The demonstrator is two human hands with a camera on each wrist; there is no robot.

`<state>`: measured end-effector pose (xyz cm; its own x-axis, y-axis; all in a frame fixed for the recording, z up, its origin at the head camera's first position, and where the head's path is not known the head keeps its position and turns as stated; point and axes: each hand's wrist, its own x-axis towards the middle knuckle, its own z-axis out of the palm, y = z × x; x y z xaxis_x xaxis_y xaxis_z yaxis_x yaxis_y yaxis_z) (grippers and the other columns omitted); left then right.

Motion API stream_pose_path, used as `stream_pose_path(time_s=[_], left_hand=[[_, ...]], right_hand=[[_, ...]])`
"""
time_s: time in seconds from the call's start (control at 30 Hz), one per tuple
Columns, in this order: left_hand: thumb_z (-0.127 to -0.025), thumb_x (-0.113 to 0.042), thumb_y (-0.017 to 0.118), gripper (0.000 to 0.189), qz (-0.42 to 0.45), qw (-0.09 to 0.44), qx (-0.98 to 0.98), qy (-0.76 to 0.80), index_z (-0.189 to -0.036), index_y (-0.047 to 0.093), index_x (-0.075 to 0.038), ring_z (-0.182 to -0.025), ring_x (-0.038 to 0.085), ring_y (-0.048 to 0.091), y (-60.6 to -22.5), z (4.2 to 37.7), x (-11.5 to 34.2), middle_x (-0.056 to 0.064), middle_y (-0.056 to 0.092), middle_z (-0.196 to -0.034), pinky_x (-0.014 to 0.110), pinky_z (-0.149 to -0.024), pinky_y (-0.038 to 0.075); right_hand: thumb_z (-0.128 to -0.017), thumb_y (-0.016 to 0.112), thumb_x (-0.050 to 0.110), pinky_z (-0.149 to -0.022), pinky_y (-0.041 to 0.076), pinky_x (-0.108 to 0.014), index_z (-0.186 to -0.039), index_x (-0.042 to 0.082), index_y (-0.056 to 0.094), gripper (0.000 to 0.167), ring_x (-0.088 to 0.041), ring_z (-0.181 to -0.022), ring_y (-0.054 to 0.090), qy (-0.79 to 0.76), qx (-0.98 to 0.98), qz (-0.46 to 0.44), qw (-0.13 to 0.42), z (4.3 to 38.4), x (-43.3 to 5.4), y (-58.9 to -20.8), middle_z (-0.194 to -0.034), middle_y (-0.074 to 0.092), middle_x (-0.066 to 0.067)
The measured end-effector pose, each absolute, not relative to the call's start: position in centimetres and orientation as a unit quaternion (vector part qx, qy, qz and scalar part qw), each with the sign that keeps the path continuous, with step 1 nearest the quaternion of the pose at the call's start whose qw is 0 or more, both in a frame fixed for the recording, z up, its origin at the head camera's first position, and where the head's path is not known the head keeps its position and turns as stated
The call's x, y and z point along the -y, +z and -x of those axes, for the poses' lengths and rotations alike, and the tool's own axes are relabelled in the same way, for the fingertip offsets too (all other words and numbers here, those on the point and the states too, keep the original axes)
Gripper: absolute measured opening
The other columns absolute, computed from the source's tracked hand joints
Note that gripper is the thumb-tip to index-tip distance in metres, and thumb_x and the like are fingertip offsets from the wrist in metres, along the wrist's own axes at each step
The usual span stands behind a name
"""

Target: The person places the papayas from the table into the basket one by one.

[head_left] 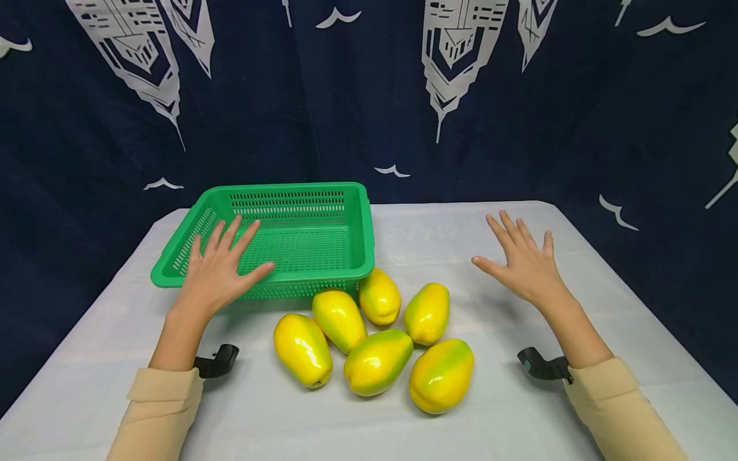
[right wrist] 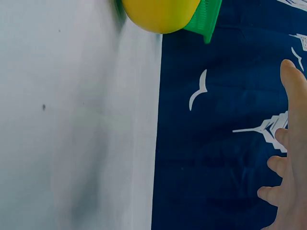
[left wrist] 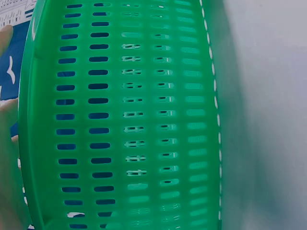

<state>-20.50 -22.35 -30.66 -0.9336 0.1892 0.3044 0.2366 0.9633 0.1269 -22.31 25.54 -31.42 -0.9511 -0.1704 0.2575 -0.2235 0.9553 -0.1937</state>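
My left hand is spread with straight fingers in front of the near left part of a green plastic basket, holding nothing. The basket's slotted wall fills much of the left wrist view. Over the right side of the table my right hand is held out, fingers apart, with nothing in it. Between the hands lie several yellow-green papayas, among them a front right one, a front middle one and a left one. One papaya lies right by the basket's near right corner.
A white cloth covers the table. Behind it hangs a dark blue curtain with white building and bird prints. Black wrist cameras, one on the left wrist and one on the right wrist, stick out inward.
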Motion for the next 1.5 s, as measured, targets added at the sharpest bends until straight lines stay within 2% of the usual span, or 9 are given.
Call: stream_pose_path(time_s=[0.2,0.53,0.7,0.9,1.07,1.23,1.37,1.5], left_hand=[[-0.082,-0.065,0.045,0.08,0.12,0.172,0.973,-0.1,-0.146,0.012,-0.032,-0.138,0.036,0.014,-31.0,20.1,22.6,0.007,0.012,-0.154,0.064,-0.103,0.011],[-0.076,-0.054,0.063,0.077,0.139,0.235,0.949,-0.158,-0.141,0.029,-0.033,-0.132,0.036,0.03,-31.9,19.7,22.9,0.003,0.029,-0.149,0.066,-0.095,0.025],[-0.072,-0.044,0.071,0.07,0.159,0.268,0.929,-0.198,-0.134,0.044,-0.027,-0.126,0.034,0.039,-32.5,19.8,22.9,0.004,0.04,-0.142,0.062,-0.093,0.03],[-0.068,-0.037,0.074,0.059,0.193,0.316,0.908,-0.196,-0.121,0.057,-0.019,-0.116,0.029,0.05,-33.6,19.7,22.7,0.005,0.054,-0.129,0.052,-0.091,0.037],[-0.068,-0.033,0.074,0.047,0.236,0.365,0.879,-0.194,-0.109,0.063,-0.012,-0.103,0.028,0.059,-34.6,19.9,22.6,0.008,0.063,-0.115,0.043,-0.085,0.041],[-0.077,-0.04,0.067,0.037,0.261,0.406,0.853,-0.198,-0.098,0.066,-0.01,-0.088,0.026,0.064,-35.2,20.3,22.7,0.007,0.069,-0.098,0.036,-0.074,0.042],[-0.082,-0.047,0.06,0.038,0.262,0.422,0.844,-0.2,-0.092,0.067,-0.011,-0.076,0.025,0.066,-35.5,20.4,22.6,0.006,0.071,-0.087,0.033,-0.069,0.041],[-0.085,-0.056,0.05,0.048,0.257,0.441,0.839,-0.19,-0.086,0.069,-0.011,-0.063,0.024,0.064,-35.7,20.4,22.4,0.007,0.071,-0.076,0.032,-0.063,0.04]], right_hand=[[-0.084,0.044,0.064,-0.101,-0.007,-0.068,-0.147,0.022,0.009,0.083,-0.042,-0.138,0.01,0.115,0.978,-0.111,0.132,21.8,-25.2,-31.6,-0.154,0.007,-0.011],[-0.082,0.05,0.06,-0.103,-0.006,-0.066,-0.147,0.022,0.014,0.083,-0.04,-0.138,0.013,0.121,0.976,-0.123,0.132,21.5,-24.7,-32.4,-0.154,0.01,-0.009],[-0.082,0.053,0.057,-0.103,-0.004,-0.066,-0.146,0.022,0.017,0.082,-0.04,-0.138,0.017,0.13,0.972,-0.134,0.146,21.2,-24.5,-32.7,-0.154,0.013,-0.008],[-0.082,0.055,0.053,-0.103,0.0,-0.066,-0.146,0.022,0.018,0.08,-0.04,-0.136,0.021,0.158,0.964,-0.156,0.147,20.5,-24.1,-33.3,-0.153,0.016,-0.008],[-0.083,0.056,0.049,-0.103,0.005,-0.066,-0.146,0.023,0.017,0.079,-0.039,-0.136,0.022,0.18,0.958,-0.172,0.141,20.1,-23.6,-33.7,-0.153,0.017,-0.009],[-0.082,0.058,0.05,-0.104,0.008,-0.065,-0.146,0.025,0.017,0.08,-0.037,-0.136,0.023,0.198,0.956,-0.177,0.12,20.0,-23.0,-33.8,-0.153,0.015,-0.007],[-0.083,0.059,0.046,-0.103,0.012,-0.064,-0.146,0.025,0.016,0.079,-0.038,-0.136,0.023,0.218,0.954,-0.183,0.092,19.9,-22.5,-34.0,-0.153,0.014,-0.006],[-0.085,0.058,0.044,-0.095,0.023,-0.069,-0.146,0.026,0.014,0.078,-0.04,-0.136,0.022,0.24,0.949,-0.194,0.058,19.7,-22.2,-34.3,-0.154,0.012,-0.007]])
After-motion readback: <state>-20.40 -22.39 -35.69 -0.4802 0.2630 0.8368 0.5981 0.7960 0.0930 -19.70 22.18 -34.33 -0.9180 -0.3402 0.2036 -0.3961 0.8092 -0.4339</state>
